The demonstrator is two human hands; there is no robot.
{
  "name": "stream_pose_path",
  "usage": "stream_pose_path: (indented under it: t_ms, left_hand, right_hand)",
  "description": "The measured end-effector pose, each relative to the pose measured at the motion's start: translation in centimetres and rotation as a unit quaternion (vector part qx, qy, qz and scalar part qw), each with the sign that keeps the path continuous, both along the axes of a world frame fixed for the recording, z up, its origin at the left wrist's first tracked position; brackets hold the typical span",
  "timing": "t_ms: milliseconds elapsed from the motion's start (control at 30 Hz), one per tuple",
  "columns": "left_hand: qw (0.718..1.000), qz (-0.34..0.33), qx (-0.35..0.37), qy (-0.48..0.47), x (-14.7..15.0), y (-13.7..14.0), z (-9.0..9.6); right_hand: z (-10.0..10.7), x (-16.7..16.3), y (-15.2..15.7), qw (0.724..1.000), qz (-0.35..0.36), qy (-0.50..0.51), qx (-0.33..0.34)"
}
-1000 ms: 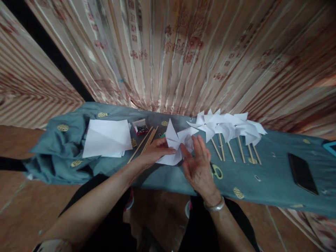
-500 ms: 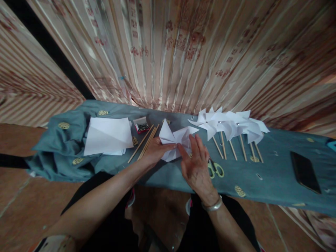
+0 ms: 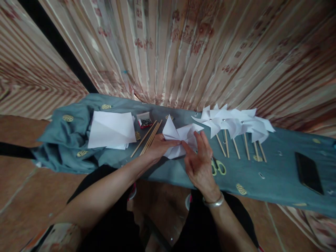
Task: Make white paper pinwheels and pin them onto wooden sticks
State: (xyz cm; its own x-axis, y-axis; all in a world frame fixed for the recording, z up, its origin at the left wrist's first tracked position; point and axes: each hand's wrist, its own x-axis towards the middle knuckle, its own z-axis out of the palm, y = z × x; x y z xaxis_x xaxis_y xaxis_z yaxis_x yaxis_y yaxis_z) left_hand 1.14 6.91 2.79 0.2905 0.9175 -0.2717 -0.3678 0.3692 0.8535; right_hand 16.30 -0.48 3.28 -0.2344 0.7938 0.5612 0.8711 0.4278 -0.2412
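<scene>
A white paper pinwheel (image 3: 172,131) with its corners folded inward lies between my hands, without a visible stick. My left hand (image 3: 157,146) grips it from the left, thumb pressed at its centre and the other fingers hidden beneath. From the right, my right hand (image 3: 198,157) presses a fingertip at the same centre while other fingers rest by the right blade. Whether a pin sits under the fingertips cannot be made out. Loose wooden sticks (image 3: 151,139) lie left of the paper. Green-handled scissors (image 3: 219,168) are partly hidden beside my right hand.
White paper sheets (image 3: 111,129) are stacked at the left, beside a small open box of metal pins (image 3: 145,120). Several finished pinwheels (image 3: 233,122) on sticks lie at the right. A dark phone (image 3: 309,172) rests farther right on the green cloth (image 3: 278,182). A curtain (image 3: 168,52) hangs behind.
The view has shifted slightly, moving everything a little right and up in the picture. Both hands stay at the pinwheel's centre, with only slight finger movement.
</scene>
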Motion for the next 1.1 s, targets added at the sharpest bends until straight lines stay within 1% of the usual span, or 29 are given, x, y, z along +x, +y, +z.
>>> stream_pose_path:
  t_ms: [200, 367, 433, 500, 600, 667, 733, 800, 867, 933, 1000, 1033, 1100]
  left_hand:
    - [1.000, 0.012, -0.024, -0.001, 0.2, -0.2, 0.9]
    - [0.999, 0.021, -0.029, -0.001, 0.3, -0.1, 0.7]
    - [0.999, 0.027, -0.020, 0.001, 0.2, 0.0, 0.5]
    - [0.999, 0.041, -0.019, 0.010, 0.2, 0.3, 0.3]
    - [0.997, 0.063, -0.031, 0.014, 0.0, 0.7, 0.3]
    - [0.997, 0.062, -0.033, 0.011, 0.0, 0.7, 0.4]
    - [0.998, 0.048, -0.033, 0.012, 0.1, 0.6, 0.4]
    - [0.999, 0.030, -0.038, 0.017, 0.3, 0.2, 0.3]
    - [0.999, 0.016, -0.037, 0.022, 0.5, -0.2, 0.1]
    - [0.999, 0.004, -0.026, 0.020, 0.8, -0.6, -0.1]
    - [1.000, -0.002, -0.014, 0.015, 1.1, -0.9, -0.2]
    - [1.000, -0.003, -0.012, 0.015, 1.2, -1.0, -0.2]
    - [1.000, -0.001, -0.012, 0.022, 1.3, -1.1, -0.2]
  right_hand:
    - [0.1, -0.2, 0.0, 1.000, -0.001, -0.007, 0.003]
    - [0.2, -0.6, 0.0, 1.000, -0.001, -0.006, 0.015]
    - [0.5, -0.5, -0.1, 1.000, -0.001, 0.019, 0.023]
    - [0.9, -0.3, -0.2, 0.998, -0.008, 0.064, 0.026]
    - [1.0, 0.5, -0.3, 0.984, -0.047, 0.171, -0.012]
    - [0.6, 1.0, -0.1, 0.956, -0.076, 0.276, -0.062]
    - [0.0, 1.4, 0.3, 0.905, -0.081, 0.398, -0.126]
    - [-0.3, 1.6, 0.8, 0.848, -0.059, 0.492, -0.186]
    - [-0.3, 1.5, 1.2, 0.809, -0.031, 0.542, -0.225]
    - [-0.1, 1.2, 1.5, 0.779, -0.002, 0.565, -0.270]
    - [0.1, 0.9, 1.7, 0.757, 0.005, 0.582, -0.297]
    - [0.2, 0.8, 1.7, 0.749, 0.000, 0.590, -0.301]
    - [0.0, 0.5, 1.8, 0.744, -0.020, 0.598, -0.297]
